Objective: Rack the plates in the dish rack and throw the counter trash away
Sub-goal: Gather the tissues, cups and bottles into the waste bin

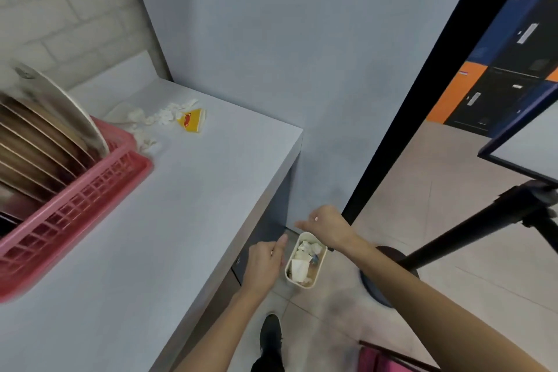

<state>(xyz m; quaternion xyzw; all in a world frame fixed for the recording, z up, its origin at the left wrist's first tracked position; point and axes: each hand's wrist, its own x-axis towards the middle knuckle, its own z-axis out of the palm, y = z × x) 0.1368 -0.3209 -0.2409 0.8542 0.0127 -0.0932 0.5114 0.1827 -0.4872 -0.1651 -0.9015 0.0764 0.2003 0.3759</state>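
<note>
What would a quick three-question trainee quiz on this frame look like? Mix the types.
1. True or false: the plates stand on edge in the pink dish rack.
2. What still lies on the counter past the rack?
A. a mug
B. white paper scraps and a yellow wrapper
C. a sponge
3. Fill in: the small bin on the floor sits below the left hand and right hand, and it already holds ____.

Key: 1 true; 2 B; 3 trash
</note>
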